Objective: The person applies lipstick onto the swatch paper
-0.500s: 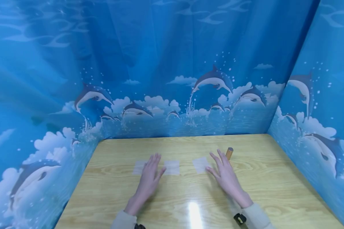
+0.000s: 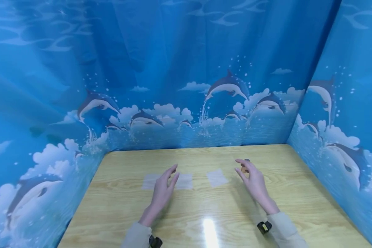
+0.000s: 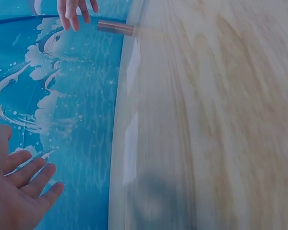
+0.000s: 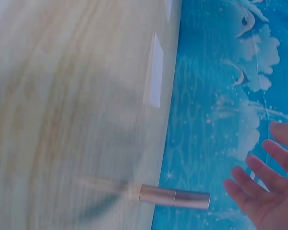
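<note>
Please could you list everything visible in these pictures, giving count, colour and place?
Copper-coloured cylindrical tube: 1, metallic copper, upright on the table, partly hidden behind the right hand in the head view
Thin whitish square patches: 3, translucent white, in a row across the table
Wood-grain table: 1, pale yellow-brown, beneath the hands
Dolphin-and-cloud printed backdrop: panel count unclear, blue, behind and beside the table
Small wrist devices: 2, mainly black, one per wrist
Long sleeves: 2, pale grey, on the forearms
Left hand: 1, bare, over the table
Right hand: 1, bare, near the tube
</note>
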`<state>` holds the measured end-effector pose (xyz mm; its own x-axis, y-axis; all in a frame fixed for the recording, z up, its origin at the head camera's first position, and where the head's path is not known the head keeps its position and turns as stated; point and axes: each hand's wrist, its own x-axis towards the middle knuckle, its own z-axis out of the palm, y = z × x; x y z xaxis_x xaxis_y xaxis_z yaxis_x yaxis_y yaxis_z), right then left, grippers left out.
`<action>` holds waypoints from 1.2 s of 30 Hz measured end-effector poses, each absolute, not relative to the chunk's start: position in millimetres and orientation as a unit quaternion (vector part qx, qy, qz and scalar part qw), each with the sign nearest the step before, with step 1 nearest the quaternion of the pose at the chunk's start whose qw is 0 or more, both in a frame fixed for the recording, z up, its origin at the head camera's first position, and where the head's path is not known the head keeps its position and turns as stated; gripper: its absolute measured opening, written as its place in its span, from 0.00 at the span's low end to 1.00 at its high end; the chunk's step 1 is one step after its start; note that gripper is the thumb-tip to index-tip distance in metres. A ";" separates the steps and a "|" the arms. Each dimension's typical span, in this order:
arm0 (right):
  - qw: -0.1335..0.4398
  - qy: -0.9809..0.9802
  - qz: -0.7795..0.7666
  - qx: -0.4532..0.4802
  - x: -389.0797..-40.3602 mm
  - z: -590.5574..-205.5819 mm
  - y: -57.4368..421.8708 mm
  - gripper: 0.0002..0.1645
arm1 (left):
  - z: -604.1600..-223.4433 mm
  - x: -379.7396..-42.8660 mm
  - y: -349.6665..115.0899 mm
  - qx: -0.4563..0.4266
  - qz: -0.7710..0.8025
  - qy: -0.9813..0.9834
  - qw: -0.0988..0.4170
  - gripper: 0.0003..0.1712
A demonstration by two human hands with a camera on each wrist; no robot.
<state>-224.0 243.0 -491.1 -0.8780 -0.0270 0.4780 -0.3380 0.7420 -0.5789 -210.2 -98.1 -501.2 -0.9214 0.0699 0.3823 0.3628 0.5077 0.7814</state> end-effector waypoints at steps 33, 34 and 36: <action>0.131 -0.911 0.391 0.024 -278.0 -503.1 289.5 0.22 | -481.1 -252.3 5.0 -0.194 -0.513 -0.829 0.108 0.19; 0.133 -0.910 0.393 0.024 -278.5 -503.8 290.1 0.21 | -481.2 -252.8 8.3 -0.196 -0.513 -0.829 0.106 0.19; 0.137 -0.908 0.396 0.024 -279.6 -505.3 291.6 0.20 | -481.7 -253.6 14.8 -0.201 -0.515 -0.827 0.102 0.18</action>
<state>-279.6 291.6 -505.3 -0.9611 0.0660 0.2680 -0.1516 0.6854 -0.7122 -253.6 14.8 -481.7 -0.8983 0.2282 0.3756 0.4377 0.3889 0.8106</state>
